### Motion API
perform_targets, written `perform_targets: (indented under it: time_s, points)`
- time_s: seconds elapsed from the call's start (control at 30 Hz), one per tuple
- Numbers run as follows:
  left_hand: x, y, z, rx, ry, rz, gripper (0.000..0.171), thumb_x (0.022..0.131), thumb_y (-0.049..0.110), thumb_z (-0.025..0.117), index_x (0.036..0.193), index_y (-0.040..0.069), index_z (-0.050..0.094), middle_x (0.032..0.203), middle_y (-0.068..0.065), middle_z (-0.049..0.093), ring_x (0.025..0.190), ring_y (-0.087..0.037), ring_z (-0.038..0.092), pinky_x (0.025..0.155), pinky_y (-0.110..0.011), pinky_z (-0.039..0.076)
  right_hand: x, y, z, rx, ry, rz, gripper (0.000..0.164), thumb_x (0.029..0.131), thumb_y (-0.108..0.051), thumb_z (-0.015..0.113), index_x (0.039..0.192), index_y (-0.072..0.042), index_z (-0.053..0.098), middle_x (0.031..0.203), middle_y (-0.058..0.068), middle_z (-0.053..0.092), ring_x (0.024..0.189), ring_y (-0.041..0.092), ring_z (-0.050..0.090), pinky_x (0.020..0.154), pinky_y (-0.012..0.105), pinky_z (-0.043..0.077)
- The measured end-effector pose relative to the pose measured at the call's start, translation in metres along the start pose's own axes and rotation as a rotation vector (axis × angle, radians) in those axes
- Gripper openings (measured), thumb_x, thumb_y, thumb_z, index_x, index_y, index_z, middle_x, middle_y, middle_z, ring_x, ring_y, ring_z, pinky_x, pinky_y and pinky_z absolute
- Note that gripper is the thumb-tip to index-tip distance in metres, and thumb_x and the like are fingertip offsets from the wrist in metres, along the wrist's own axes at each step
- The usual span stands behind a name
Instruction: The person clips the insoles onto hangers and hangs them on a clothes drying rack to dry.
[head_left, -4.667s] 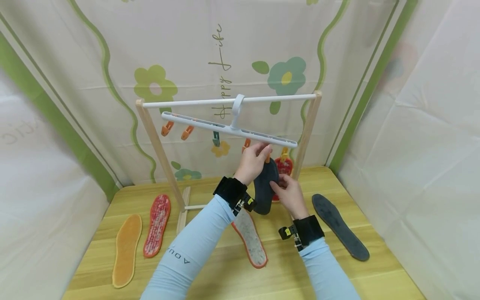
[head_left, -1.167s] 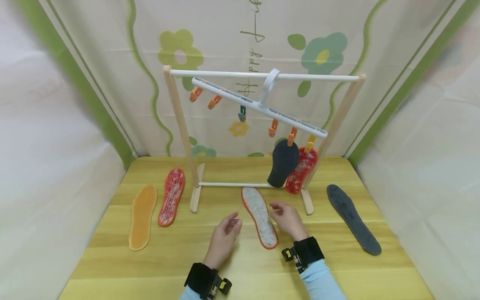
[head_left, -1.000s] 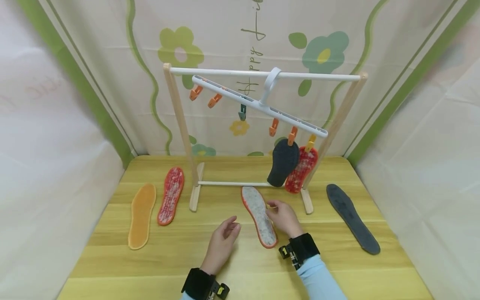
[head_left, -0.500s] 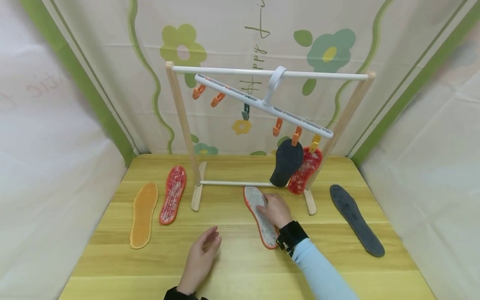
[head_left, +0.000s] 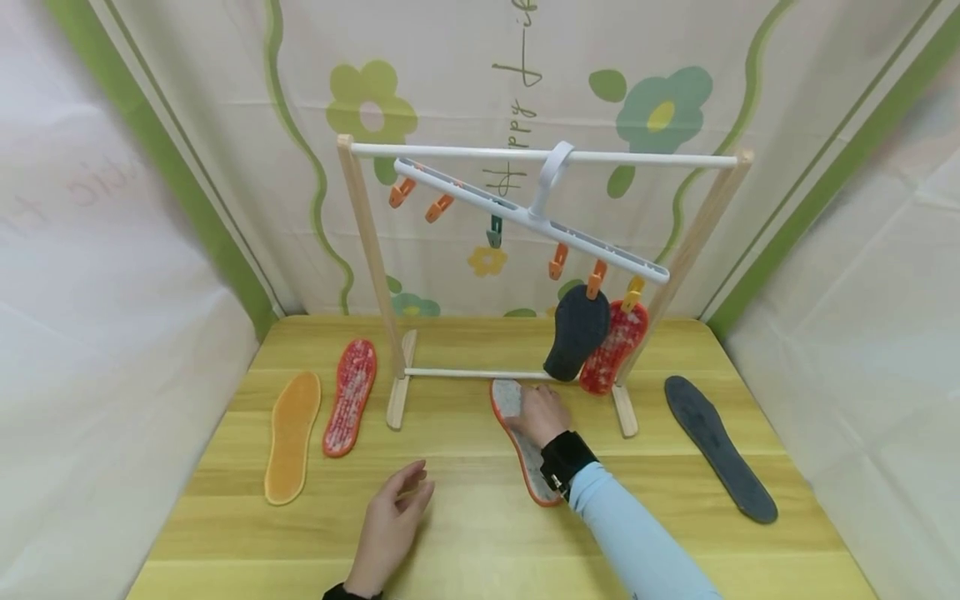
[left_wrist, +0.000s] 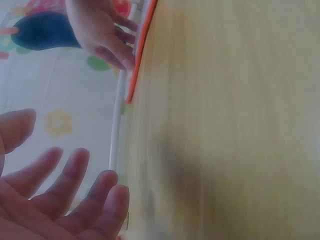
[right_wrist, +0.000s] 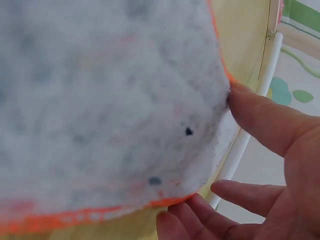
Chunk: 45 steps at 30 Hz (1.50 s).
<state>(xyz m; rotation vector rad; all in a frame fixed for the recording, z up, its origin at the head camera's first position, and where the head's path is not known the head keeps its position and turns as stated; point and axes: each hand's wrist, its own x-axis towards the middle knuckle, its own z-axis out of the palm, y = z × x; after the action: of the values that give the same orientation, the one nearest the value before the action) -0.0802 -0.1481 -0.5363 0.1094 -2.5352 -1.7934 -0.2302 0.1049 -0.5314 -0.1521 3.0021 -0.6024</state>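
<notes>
A grey insole with orange edging lies on the table before the rack. My right hand grips it near its far end. In the right wrist view, the thumb is at one edge of the grey insole and the fingertips are at the opposite edge. My left hand is over the table to the left, fingers loosely bent and holding nothing. A dark insole hangs from an orange clip; behind it a red insole hangs from a yellow clip.
A white hanger tilts down to the right on the wooden rack's white bar, bearing several other clips. On the table lie an orange insole and a red one at left, and a dark one at right.
Both hands have left the hanging dark insole. My right hand has moved onto the grey insole and taken hold of it. My left hand has drawn back to the lower left.
</notes>
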Motion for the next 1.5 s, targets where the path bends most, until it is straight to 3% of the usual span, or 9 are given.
perform_targets:
  time_s: [0.33,0.6,0.97,1.17,1.4,1.5]
  points:
    - [0.0,-0.003,0.0,0.01,0.013,-0.029,0.037,0.097,0.022,0.067,0.129,0.005,0.063,0.117,-0.008,0.067,0.109,-0.023,0.062,0.089,-0.03,0.054,0.011,0.01,0.003,0.049,-0.05,0.036,0.085,0.076,-0.042,0.086,0.143,-0.006,0.051,0.132,0.024,0.056,0.12,0.042,0.051,0.098,0.052,0.046]
    - [-0.002,-0.008,0.001,0.017,0.021,-0.019,0.033,0.096,0.023,0.067,0.125,0.006,0.065,0.114,-0.006,0.069,0.107,-0.022,0.064,0.089,-0.028,0.053,0.01,0.016,0.004,0.095,-0.096,0.105,0.09,0.077,-0.045,0.084,0.147,-0.005,0.044,0.133,0.022,0.058,0.115,0.038,0.058,0.092,0.05,0.05]
    - [0.0,-0.006,-0.006,0.063,0.041,-0.01,0.028,0.097,0.024,0.066,0.12,0.008,0.068,0.11,-0.003,0.07,0.102,-0.019,0.064,0.087,-0.029,0.054,-0.001,0.017,-0.003,0.189,-0.128,0.118,0.065,0.086,-0.034,0.079,0.131,0.003,0.051,0.117,0.019,0.062,0.104,0.033,0.061,0.084,0.045,0.05]
    - [0.009,0.002,-0.01,0.067,0.023,0.013,0.031,0.099,0.028,0.064,0.121,0.007,0.067,0.111,-0.003,0.069,0.103,-0.018,0.063,0.087,-0.031,0.053,-0.011,0.016,-0.011,0.304,-0.138,0.123,0.055,0.093,-0.025,0.07,0.135,0.004,0.047,0.125,0.021,0.059,0.111,0.033,0.058,0.09,0.046,0.05]
    - [0.031,0.017,-0.011,0.085,0.005,0.042,0.029,0.099,0.027,0.063,0.122,0.01,0.067,0.112,-0.001,0.069,0.104,-0.016,0.063,0.088,-0.035,0.054,-0.025,0.016,-0.031,0.486,-0.084,0.074,0.046,0.094,-0.02,0.068,0.13,0.002,0.051,0.111,0.017,0.063,0.092,0.025,0.063,0.072,0.037,0.054]
    - [0.042,0.027,-0.013,0.09,-0.013,0.09,0.032,0.099,0.029,0.063,0.123,0.008,0.066,0.112,-0.002,0.068,0.103,-0.016,0.063,0.089,-0.037,0.053,-0.031,0.014,-0.042,0.605,-0.064,0.066,0.047,0.096,-0.018,0.067,0.132,0.002,0.046,0.107,0.017,0.061,0.085,0.024,0.064,0.067,0.036,0.054]
